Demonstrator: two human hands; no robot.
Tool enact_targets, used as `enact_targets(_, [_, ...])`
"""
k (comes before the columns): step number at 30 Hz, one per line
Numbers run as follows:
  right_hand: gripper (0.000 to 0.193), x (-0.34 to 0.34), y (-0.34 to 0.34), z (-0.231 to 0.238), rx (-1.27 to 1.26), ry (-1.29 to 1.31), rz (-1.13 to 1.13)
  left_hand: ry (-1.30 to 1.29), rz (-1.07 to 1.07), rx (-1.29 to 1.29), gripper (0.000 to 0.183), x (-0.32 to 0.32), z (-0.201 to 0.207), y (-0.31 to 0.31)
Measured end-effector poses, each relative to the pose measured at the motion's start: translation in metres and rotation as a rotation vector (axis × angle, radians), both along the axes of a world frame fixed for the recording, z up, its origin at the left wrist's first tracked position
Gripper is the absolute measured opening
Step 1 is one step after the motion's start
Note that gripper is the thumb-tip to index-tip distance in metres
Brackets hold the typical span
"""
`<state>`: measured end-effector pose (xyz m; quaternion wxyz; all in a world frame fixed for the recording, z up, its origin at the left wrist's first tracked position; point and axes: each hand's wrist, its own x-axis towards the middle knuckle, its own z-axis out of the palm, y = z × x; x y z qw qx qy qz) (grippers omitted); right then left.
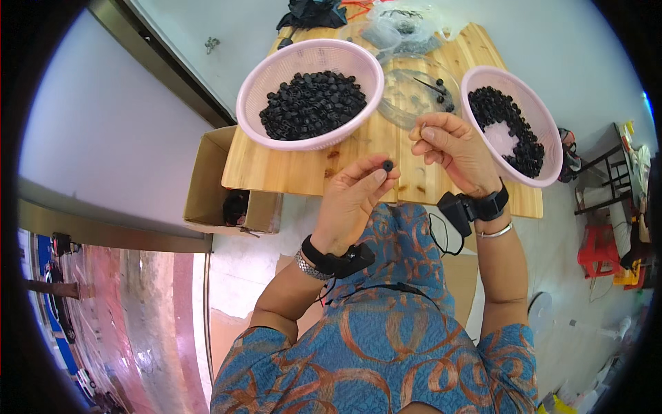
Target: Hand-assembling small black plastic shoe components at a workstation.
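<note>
Between the thumb and fingers of my left hand (355,196) is a small round black part (387,165) with a hole in its middle. My right hand (455,148) is up beside it, a little apart, with thumb and fingertips pinched together; whatever they hold is too small to make out. Beyond my left hand stands a large pink basket (241,114) heaped with small black parts (314,103). A second pink basket (549,181), right of my right hand, contains more black parts (507,117) around a bare patch.
A clear round tray (396,114) between the baskets holds a thin dark stick and several black pieces. Behind it lie clear plastic bags (407,27) and a black bag (312,12). A cardboard box (207,172) stands left of the wooden table (276,172); a red stool (597,252) is far right.
</note>
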<state>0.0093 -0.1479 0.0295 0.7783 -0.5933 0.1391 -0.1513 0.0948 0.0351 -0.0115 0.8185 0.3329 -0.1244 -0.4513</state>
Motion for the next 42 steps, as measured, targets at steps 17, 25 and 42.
enact_targets(17, [0.016,-0.066,0.032,-0.018,0.030,-0.200,-0.068,-0.077,-0.095,-0.036,0.021,-0.049,0.012,-0.025])
enact_targets(25, [0.011,-0.082,0.037,-0.013,-0.099,-0.247,-0.162,-0.140,-0.141,-0.049,0.019,-0.058,0.013,-0.028])
enact_targets(42, [0.025,-0.105,0.025,-0.033,-0.319,-0.411,-0.307,-0.077,-0.289,0.030,0.014,-0.069,0.017,-0.055])
